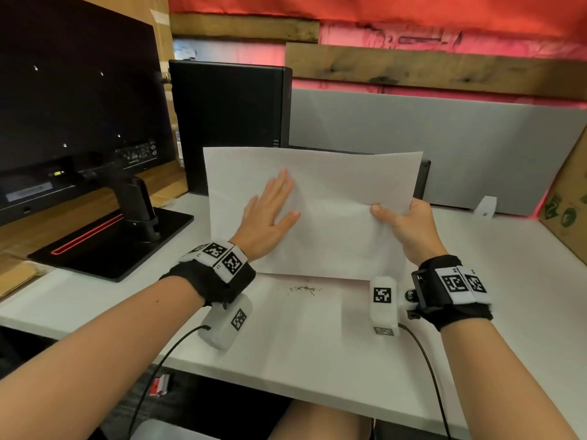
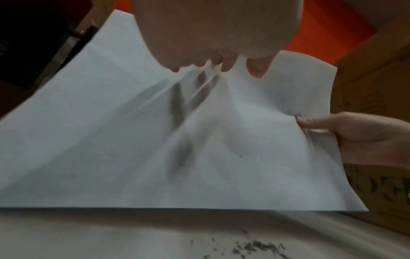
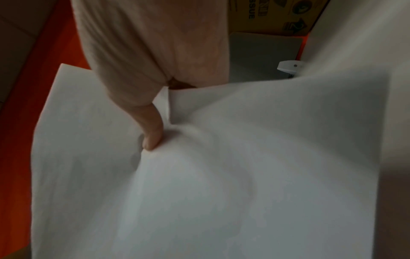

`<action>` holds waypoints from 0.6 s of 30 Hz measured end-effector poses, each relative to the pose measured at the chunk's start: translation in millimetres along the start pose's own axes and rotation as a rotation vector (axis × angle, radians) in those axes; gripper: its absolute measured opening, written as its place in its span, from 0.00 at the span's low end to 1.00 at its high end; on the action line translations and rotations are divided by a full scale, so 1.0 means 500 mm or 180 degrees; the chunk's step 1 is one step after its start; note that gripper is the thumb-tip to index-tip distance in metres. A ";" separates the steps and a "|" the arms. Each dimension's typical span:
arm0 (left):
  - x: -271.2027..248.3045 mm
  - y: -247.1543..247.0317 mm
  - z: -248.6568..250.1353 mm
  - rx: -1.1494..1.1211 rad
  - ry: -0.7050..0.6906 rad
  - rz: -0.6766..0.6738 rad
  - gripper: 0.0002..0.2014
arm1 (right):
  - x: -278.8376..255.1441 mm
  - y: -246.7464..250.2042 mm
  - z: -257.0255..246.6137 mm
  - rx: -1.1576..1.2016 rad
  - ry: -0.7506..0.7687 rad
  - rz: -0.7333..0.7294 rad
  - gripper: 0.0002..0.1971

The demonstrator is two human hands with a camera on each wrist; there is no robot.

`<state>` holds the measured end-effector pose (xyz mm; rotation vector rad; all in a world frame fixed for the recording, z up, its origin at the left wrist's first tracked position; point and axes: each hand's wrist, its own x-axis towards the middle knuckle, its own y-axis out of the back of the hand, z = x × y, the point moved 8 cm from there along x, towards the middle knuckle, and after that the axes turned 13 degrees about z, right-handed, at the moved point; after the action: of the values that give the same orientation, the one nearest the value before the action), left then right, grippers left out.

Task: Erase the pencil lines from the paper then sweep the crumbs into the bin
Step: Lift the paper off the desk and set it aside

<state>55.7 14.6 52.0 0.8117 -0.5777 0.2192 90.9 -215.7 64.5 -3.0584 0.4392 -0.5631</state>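
A white sheet of paper (image 1: 333, 198) is tilted up off the white desk (image 1: 286, 338), its lower edge near the desk surface. My right hand (image 1: 403, 223) pinches its right edge, thumb on the front and fingers behind. My left hand (image 1: 270, 214) lies flat on the paper's face with straight fingers. A small pile of dark eraser crumbs (image 1: 303, 289) lies on the desk just below the paper's lower edge; the crumbs (image 2: 257, 245) also show in the left wrist view under the paper (image 2: 199, 140). In the right wrist view my thumb (image 3: 153, 133) presses into the paper (image 3: 221, 192). No bin or eraser is in view.
A black monitor (image 1: 73, 106) on its stand (image 1: 111, 239) fills the left. A black computer tower (image 1: 228, 122) and grey partition (image 1: 444, 147) stand behind. A cardboard box (image 1: 568, 201) is at the right. A small red and white item (image 1: 160, 385) lies on the floor.
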 end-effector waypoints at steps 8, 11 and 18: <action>-0.023 -0.021 0.020 -0.0773 0.0315 -0.0112 0.21 | -0.006 -0.007 0.004 -0.0025 -0.0088 -0.0067 0.11; 0.015 0.006 0.033 -0.0005 -0.0078 0.0187 0.26 | -0.011 -0.011 0.005 -0.0014 -0.0126 -0.0096 0.11; -0.042 -0.077 0.044 -0.0620 0.0316 -0.0927 0.23 | -0.011 -0.015 0.001 -0.0093 -0.0156 -0.0090 0.12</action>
<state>44.6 -27.2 28.3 0.6821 -0.3750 -0.0633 88.0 -207.1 62.3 -3.1032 0.4073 -0.4855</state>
